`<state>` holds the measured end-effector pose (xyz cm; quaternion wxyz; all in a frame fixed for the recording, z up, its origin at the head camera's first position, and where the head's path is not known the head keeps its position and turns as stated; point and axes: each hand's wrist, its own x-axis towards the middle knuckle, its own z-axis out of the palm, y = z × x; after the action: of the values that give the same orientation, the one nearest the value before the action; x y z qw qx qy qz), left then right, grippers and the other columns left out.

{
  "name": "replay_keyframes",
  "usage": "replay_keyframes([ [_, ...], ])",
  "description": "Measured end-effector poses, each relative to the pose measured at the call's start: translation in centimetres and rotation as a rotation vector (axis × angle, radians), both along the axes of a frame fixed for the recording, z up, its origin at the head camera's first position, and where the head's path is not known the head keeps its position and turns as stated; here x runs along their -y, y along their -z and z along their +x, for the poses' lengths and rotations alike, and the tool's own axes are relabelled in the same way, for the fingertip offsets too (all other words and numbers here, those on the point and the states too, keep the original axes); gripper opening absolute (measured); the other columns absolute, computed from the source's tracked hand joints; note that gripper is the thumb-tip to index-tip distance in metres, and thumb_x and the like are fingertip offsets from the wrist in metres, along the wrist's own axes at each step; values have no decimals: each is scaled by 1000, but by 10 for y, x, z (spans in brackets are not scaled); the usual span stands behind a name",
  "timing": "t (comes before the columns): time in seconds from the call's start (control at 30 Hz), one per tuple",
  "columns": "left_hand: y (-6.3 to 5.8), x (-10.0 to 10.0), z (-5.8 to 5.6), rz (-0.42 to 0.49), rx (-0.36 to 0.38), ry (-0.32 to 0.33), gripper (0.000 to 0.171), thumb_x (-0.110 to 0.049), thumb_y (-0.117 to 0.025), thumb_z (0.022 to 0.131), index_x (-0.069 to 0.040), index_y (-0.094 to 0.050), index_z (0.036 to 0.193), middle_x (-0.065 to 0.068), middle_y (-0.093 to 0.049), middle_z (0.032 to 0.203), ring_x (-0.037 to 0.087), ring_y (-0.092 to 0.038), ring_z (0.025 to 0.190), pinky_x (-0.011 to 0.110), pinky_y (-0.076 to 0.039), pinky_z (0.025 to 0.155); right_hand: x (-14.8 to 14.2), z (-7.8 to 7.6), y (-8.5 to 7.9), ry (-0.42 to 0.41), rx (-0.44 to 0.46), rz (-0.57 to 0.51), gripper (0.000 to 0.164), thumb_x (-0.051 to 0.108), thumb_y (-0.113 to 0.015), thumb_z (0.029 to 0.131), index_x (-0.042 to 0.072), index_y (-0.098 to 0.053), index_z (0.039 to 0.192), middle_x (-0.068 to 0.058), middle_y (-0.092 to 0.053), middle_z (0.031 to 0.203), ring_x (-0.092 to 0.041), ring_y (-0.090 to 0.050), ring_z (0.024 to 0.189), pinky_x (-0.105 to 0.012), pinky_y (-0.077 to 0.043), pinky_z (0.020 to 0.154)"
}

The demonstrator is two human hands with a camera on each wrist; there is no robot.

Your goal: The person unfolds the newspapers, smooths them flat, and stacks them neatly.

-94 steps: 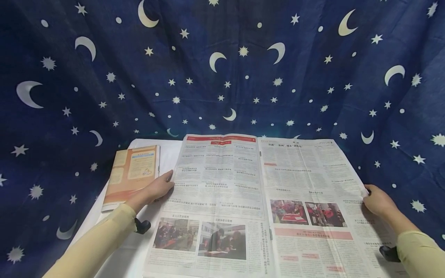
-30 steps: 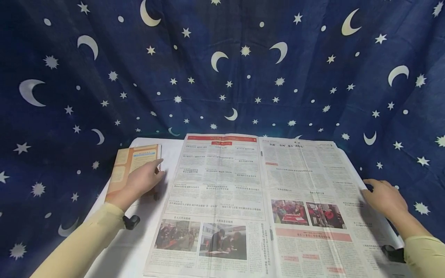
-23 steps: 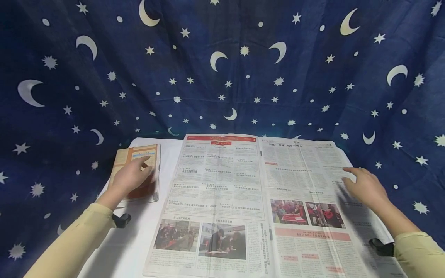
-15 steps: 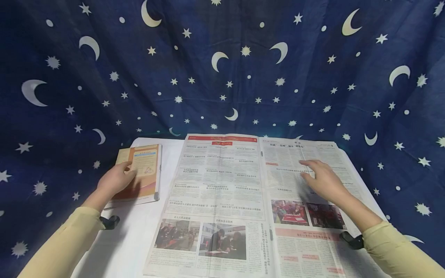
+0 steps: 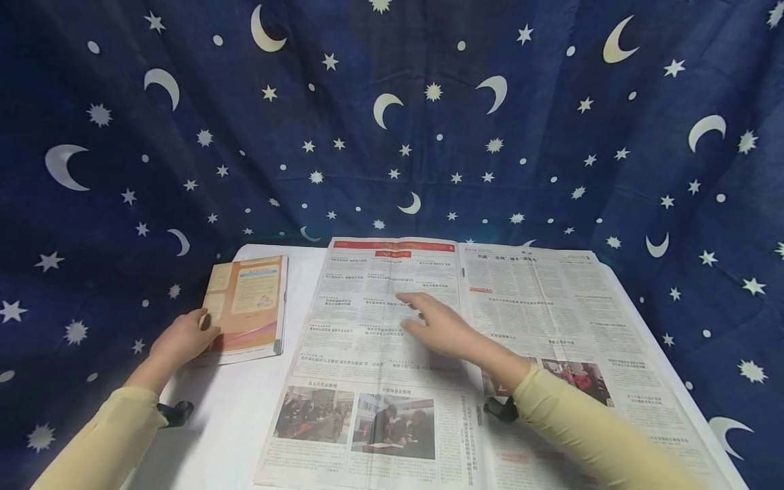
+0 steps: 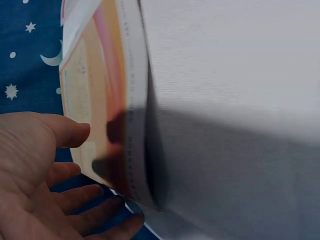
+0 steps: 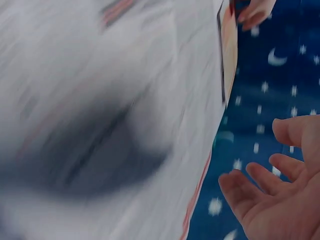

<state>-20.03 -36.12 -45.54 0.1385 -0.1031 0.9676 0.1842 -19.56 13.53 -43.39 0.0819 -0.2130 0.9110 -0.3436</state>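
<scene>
An orange-covered booklet (image 5: 254, 296) lies on the white tabletop at the left. My left hand (image 5: 184, 340) is at its near left edge, thumb and fingers apart; in the left wrist view the fingers (image 6: 80, 197) are spread beside the booklet (image 6: 95, 85), and contact is unclear. A newspaper (image 5: 520, 292) lies spread flat across the middle and right of the table, with text columns and photos. Over its left page my right hand (image 5: 444, 330) reaches leftward, fingers loosely extended and holding nothing. The right wrist view shows that hand (image 7: 280, 195) with its fingers apart.
A dark blue curtain (image 5: 343, 122) with moons and stars hangs behind and beside the table. A strip of white tabletop (image 5: 208, 422) shows between the booklet and the newspaper. Dark wrist-worn devices sit at both cuffs.
Both hands have left the newspaper's side edges. My left hand has crossed over the booklet to its left side; my right hand has swept left across the pages. The newspaper stays spread.
</scene>
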Motion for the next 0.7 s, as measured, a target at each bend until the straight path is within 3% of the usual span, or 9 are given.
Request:
replay_keyframes([
  [0.2, 9, -1, 3, -28, -7, -25, 79, -26, -62, 97, 20, -24, 149, 46, -28, 147, 62, -34, 133, 73, -33, 106, 64, 3, 12, -161, 114, -130, 56, 28, -57, 104, 16, -42, 157, -7, -52, 150, -22, -56, 131, -37, -48, 106],
  [0.3, 12, -3, 4, -34, -16, -27, 80, -25, -64, 96, 20, -24, 149, 46, -29, 147, 62, -36, 131, 72, -35, 104, 92, 4, 17, -200, 168, -154, 55, 27, -54, 105, 15, -40, 157, -8, -53, 149, -20, -57, 129, -35, -49, 105],
  [0.43, 14, -6, 5, -21, -27, -64, 85, -24, -67, 95, 18, -19, 151, 45, -29, 147, 62, -38, 129, 72, -35, 104, 128, 2, 26, -168, 267, -227, 55, 22, -52, 104, 15, -40, 157, -6, -55, 147, -17, -59, 125, -33, -50, 103],
  [0.57, 16, -6, 5, -6, -51, -113, 91, -23, -70, 92, 18, -15, 152, 45, -31, 145, 61, -42, 124, 72, -37, 102, 159, -1, 31, -86, 419, -397, 57, 14, -55, 101, 11, -41, 156, -9, -56, 145, -23, -64, 120, -33, -54, 97],
  [0.7, 17, -5, 3, 28, -64, -146, 99, -22, -72, 90, 19, -7, 153, 49, -26, 143, 63, -36, 127, 73, -34, 105, 183, -2, 36, -8, 549, -558, 60, 6, -59, 96, 7, -43, 154, -14, -58, 142, -29, -67, 115, -37, -56, 95],
])
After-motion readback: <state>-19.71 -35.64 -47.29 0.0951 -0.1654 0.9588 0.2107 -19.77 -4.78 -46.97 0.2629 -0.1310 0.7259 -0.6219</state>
